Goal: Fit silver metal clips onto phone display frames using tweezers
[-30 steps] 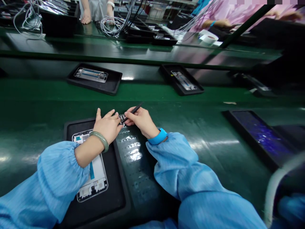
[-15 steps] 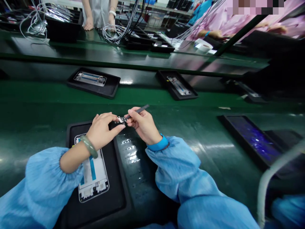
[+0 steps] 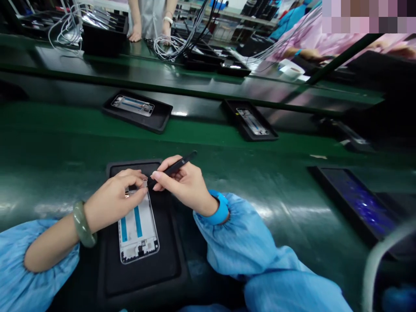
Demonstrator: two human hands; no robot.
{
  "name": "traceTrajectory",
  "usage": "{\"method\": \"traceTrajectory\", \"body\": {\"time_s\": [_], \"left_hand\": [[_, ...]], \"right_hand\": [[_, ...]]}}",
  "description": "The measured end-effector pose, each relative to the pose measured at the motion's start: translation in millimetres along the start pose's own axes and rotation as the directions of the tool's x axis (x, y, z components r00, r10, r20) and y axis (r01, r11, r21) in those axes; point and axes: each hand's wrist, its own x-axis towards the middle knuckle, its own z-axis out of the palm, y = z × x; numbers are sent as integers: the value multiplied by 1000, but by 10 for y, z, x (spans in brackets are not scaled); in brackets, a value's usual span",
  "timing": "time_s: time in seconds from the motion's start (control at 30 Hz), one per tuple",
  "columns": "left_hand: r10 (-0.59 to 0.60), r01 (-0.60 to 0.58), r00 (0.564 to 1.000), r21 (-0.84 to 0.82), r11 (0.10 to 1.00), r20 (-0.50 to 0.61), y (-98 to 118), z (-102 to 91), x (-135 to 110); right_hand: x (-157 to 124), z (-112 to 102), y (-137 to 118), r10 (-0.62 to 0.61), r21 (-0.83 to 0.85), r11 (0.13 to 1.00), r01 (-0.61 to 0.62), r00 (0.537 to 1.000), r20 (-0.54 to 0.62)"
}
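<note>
My right hand (image 3: 186,186) grips a pair of black tweezers (image 3: 183,161), tips pointing down and left. My left hand (image 3: 112,197), with a green bangle at the wrist, has thumb and fingers closed about a small silvery part (image 3: 145,183) by the tweezer tips. Its exact kind is too small to make out. Both hands meet over the upper end of a phone frame (image 3: 146,229), white inside with blue strips, and hide that end. The frame lies in a black tray (image 3: 170,251) on the green bench.
Further back on the green surface, two black trays (image 3: 159,123) (image 3: 271,135) each hold a phone frame. At right lies a tray with shiny purple-blue film (image 3: 360,199). Cables (image 3: 169,45) and co-workers' hands (image 3: 135,34) are across the bench. A pale curved tube (image 3: 373,264) rises at lower right.
Both hands moved from beside the tray to over the upper end of the phone frame, bringing the tweezers and small part. The sheet-like row of small pieces no longer shows between them.
</note>
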Motion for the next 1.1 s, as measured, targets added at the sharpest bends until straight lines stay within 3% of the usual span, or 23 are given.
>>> {"method": "traceTrajectory", "body": {"time_s": [0.07,0.17,0.33,0.47,0.67,1.1], "left_hand": [[25,-26,1000,65,998,18,-106,-60,-87],[88,-78,995,180,981,-44,-322,-111,-216],[191,-162,980,338,927,-54,-595,-61,-428],[199,-168,978,335,927,-62,-603,-5,-533],[175,-146,983,315,938,-65,-548,2,-549],[170,-143,984,330,933,-55,-544,-5,-557]], "right_hand": [[33,40,10,24,30,999,-24,1000,13],[130,105,75,55,91,994,-55,998,0],[229,291,272,150,115,982,-149,989,-3],[219,395,390,201,59,978,-202,979,23],[199,390,403,239,-36,971,-238,971,29],[193,394,418,201,-83,977,-197,979,40]]}}
